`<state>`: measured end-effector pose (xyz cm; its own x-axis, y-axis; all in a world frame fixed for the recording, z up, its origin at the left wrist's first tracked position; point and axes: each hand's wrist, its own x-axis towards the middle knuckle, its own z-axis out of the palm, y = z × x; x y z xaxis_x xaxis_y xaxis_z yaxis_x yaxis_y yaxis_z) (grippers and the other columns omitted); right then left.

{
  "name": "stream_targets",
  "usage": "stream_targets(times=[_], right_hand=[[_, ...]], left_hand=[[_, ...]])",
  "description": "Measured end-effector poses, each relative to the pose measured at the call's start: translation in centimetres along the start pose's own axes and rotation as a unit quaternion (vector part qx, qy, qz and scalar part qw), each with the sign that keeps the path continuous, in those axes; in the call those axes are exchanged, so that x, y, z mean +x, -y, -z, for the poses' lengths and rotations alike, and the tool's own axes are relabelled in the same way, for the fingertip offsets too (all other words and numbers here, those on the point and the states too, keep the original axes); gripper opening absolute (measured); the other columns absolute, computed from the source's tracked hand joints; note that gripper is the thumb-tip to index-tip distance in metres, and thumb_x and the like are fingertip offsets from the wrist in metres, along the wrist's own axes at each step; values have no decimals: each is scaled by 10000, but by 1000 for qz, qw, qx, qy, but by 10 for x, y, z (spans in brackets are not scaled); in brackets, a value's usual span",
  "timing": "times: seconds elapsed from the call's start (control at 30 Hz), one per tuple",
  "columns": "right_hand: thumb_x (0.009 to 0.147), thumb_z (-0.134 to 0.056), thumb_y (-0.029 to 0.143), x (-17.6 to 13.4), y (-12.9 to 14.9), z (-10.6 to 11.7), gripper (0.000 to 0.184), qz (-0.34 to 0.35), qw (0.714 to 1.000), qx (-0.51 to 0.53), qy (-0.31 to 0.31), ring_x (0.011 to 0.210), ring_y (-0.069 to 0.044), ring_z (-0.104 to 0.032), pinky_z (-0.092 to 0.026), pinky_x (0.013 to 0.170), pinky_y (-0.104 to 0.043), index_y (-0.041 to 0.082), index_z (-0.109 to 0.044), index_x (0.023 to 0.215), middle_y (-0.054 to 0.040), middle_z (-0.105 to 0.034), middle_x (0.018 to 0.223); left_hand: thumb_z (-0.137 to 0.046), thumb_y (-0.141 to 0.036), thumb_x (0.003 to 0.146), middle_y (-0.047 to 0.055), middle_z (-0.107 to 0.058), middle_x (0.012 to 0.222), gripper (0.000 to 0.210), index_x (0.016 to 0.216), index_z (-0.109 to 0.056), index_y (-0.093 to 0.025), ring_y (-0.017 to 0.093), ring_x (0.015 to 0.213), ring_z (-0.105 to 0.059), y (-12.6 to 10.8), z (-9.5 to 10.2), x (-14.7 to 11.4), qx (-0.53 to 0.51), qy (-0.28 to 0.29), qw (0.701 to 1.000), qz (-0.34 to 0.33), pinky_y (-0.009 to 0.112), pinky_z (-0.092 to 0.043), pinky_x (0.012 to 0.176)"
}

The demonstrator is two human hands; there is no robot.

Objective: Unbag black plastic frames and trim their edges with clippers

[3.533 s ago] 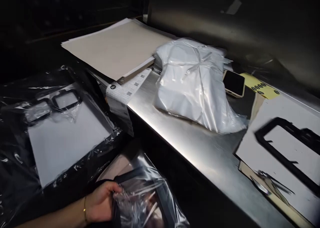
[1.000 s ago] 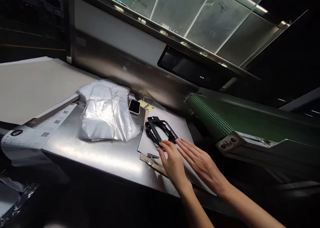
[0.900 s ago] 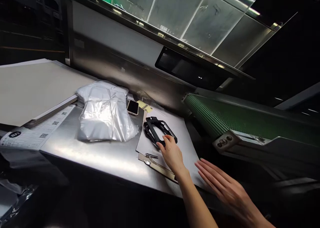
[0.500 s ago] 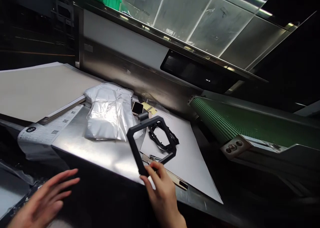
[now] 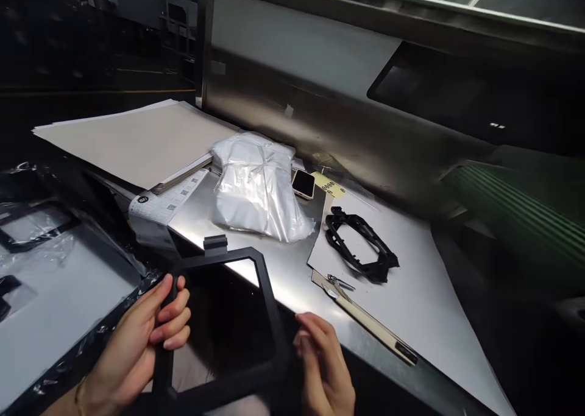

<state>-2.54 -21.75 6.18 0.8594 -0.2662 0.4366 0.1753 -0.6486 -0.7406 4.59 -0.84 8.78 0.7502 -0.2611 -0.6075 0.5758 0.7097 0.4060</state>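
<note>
Both hands grip one black rectangular plastic frame (image 5: pixel 223 324), held over the near edge of the stainless steel bench (image 5: pixel 274 264): the left hand (image 5: pixel 137 343) is closed round its left rail, the right hand (image 5: pixel 324 367) pinches its lower right corner. Half a second earlier only the right hand held it, lifted above the bench; the left was empty. The remaining black frames (image 5: pixel 361 245) lie stacked on a grey card sheet (image 5: pixel 425 294), beside a white plastic-wrapped bundle (image 5: pixel 260 184).
</note>
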Motion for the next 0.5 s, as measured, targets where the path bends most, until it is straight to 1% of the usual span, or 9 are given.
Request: stream_targets(times=[0.07,0.1,0.17,0.2,0.27,0.4,0.5], right_hand=[[810,-443,79,2,-5,-4,335,3,999,26,29,743,-111,-553,-485,586,-228,237,-507,1098,-61,-481,1015],[799,-458,77,1,-6,-6,378,16,998,36,44,766,-117,-552,-489,593,-235,248,-483,1135,-65,-471,1051],[779,-481,73,-3,-4,-10,463,41,995,58,66,897,-161,-535,-497,651,-274,275,-436,1194,-73,-435,1141],[773,-486,69,-5,-2,-11,497,49,994,67,72,976,-188,-505,-494,694,-303,281,-411,1217,-79,-411,1183],[763,-491,46,-6,4,-12,534,65,992,80,69,1088,-230,-434,-470,775,-366,273,-393,1236,-88,-381,1235],[734,-496,-35,-5,9,-14,526,115,990,77,36,1045,-220,-480,-468,800,-385,243,-472,1180,-78,-419,1234],[733,-500,-41,-6,8,-14,492,121,989,72,36,1045,-219,-484,-461,824,-383,196,-491,1164,-86,-462,1199]], left_hand=[[-375,-202,857,-97,-238,486,251,704,-555,-118,-15,315,-221,-5,2,-3,-15,-2,1000,26,117,-281,304],[-360,-194,862,-97,-245,487,261,703,-551,-114,-16,310,-231,-7,1,-4,-17,-2,999,37,114,-283,302],[-335,-178,869,-95,-258,487,275,702,-543,-108,-16,305,-249,-7,0,-5,-19,-2,998,55,111,-288,300],[-329,-173,871,-95,-263,486,278,702,-539,-106,-17,304,-253,-6,-1,-5,-19,-4,998,62,110,-290,300],[-331,-167,871,-93,-275,485,276,695,-533,-101,-17,308,-259,-4,-2,-5,-20,-8,997,72,109,-294,304],[-358,-194,868,-86,-298,490,262,700,-533,-96,-15,323,-261,0,-6,-11,-19,-5,996,84,119,-304,317],[-391,-182,855,-82,-317,501,224,714,-543,-99,-14,340,-275,3,-10,-18,-12,-6,996,87,127,-331,340]])
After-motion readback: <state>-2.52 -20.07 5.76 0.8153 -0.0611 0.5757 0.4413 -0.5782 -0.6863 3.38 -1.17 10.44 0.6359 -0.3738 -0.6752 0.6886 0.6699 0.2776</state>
